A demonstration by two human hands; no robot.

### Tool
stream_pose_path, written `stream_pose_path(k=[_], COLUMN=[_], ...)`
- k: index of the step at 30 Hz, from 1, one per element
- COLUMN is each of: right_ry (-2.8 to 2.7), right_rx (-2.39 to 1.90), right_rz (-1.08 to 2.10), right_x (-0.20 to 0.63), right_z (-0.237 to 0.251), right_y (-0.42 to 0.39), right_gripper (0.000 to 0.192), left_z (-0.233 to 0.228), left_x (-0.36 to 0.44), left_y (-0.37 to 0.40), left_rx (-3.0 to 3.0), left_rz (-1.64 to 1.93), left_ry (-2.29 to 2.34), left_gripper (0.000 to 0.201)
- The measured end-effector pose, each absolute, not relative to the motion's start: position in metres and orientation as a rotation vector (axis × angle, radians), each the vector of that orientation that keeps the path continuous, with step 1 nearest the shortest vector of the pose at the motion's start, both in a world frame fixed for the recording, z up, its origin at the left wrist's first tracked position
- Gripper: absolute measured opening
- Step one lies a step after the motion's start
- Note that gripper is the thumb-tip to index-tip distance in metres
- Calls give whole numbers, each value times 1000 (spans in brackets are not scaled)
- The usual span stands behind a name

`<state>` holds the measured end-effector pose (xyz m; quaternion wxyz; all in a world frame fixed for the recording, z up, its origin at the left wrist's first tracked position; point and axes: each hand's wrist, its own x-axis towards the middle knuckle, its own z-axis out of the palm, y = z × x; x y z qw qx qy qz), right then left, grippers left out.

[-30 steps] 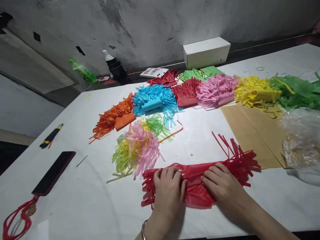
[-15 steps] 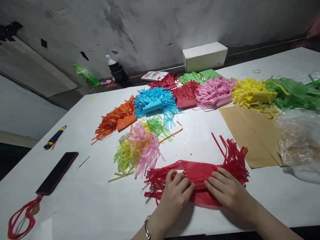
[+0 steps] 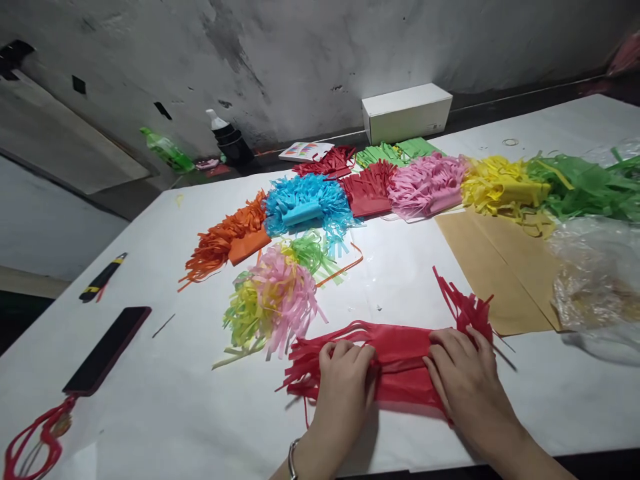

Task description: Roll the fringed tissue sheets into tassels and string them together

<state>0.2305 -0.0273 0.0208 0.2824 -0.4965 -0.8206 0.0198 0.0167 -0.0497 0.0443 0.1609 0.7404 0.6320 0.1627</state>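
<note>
A sheet of red tissue paper (image 3: 403, 343) with fringed ends lies at the front of the table, a narrow fold running along its middle. My left hand (image 3: 346, 383) has its fingers curled over the left part of that fold, pinching it. On the right, my right hand (image 3: 467, 380) is closed over the paper near the base of the right fringe, which bunches up beyond the fingers. Both thumbs are mostly hidden. Just behind the red paper sits a loose tassel bunch (image 3: 287, 293) of pink, yellow and green strips.
Fringed paper bundles in orange (image 3: 250, 247), blue (image 3: 303, 213), red, pink (image 3: 425, 187) and yellow (image 3: 507, 190) form a row behind. Brown paper (image 3: 500, 280) and clear plastic (image 3: 600, 287) lie right. A phone (image 3: 107, 350) and a utility knife (image 3: 103, 277) are left; a white box (image 3: 407, 113) stands behind.
My right hand has shifted right, onto the base of the right fringe, and that fringe is more bunched. My left hand has curled further over the fold. The view has moved slightly.
</note>
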Motion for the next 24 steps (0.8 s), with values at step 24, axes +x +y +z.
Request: stream_pose_path(k=[24], right_ry=[-2521], right_rx=[-849], right_rz=[205], right_x=[231], right_z=[17], right_y=[-20], right_gripper=[26], left_z=[23], left_x=[6], left_y=[-48], left_rx=[2549], left_rz=[684], left_ry=[1518], left_gripper=[15])
